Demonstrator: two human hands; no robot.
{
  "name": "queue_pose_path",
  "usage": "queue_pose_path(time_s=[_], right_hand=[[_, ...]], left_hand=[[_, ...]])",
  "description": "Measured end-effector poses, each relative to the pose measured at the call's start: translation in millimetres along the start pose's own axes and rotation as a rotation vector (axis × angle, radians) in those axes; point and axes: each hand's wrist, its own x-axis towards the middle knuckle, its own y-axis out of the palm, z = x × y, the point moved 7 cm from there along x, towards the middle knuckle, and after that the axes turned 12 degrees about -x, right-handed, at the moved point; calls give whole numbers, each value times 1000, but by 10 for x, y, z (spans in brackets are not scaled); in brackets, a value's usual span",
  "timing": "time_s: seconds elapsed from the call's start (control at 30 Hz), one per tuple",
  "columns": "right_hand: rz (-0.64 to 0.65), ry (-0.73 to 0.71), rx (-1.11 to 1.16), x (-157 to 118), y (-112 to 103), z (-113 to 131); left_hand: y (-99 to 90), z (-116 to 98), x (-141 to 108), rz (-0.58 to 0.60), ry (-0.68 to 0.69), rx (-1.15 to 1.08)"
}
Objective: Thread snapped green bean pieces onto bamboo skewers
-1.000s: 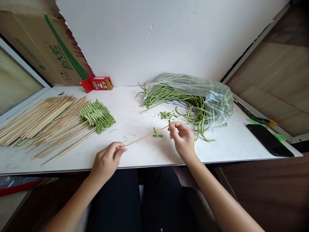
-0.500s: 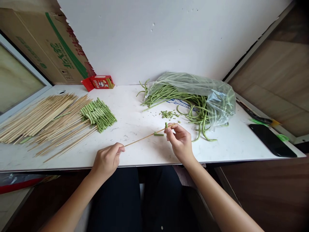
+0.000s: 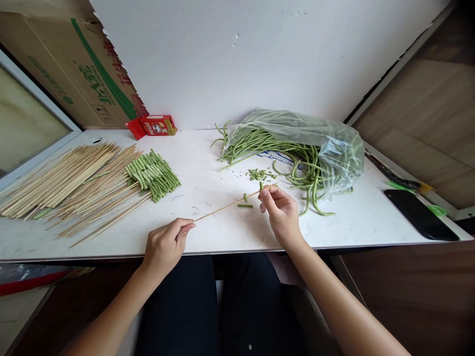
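Between finger and thumb, my left hand point(image 3: 166, 244) grips the lower end of a thin bamboo skewer point(image 3: 218, 209). My right hand point(image 3: 282, 212) is closed on a short piece of green bean point(image 3: 261, 186) near the skewer's other end. Whether the skewer passes through that piece is hidden by the fingers. Below the skewer lies a cut bean piece point(image 3: 245, 205); another small piece point(image 3: 245, 197) shows right at the skewer, on it or behind it, I cannot tell. Left of my hands, skewered bean pieces point(image 3: 154, 175) lie in a stack.
Loose bamboo skewers point(image 3: 63, 180) cover the left of the white table point(image 3: 208, 173). A plastic bag point(image 3: 339, 155) of long beans point(image 3: 267, 143) lies at the back right, with bean scraps point(image 3: 261, 174) before it. A red box point(image 3: 160, 125), a cardboard box point(image 3: 74, 74) and a phone point(image 3: 421, 214) are also there.
My right hand has shifted slightly right and up, the bean piece still pinched in it. My left hand keeps hold of the skewer, almost unmoved.
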Motion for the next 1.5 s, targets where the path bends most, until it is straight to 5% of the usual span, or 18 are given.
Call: queue_pose_path(time_s=[0.5,0.87,1.5], right_hand=[[35,-117,27,-127,107,194],[-12,-44,-27,-24,-14,84],[37,-163,-10,-161,123,239]], left_hand=[[61,56,-11,135,-19,-76],[-20,4,-2,-13,8,-70],[44,-42,24,143,31,-114]])
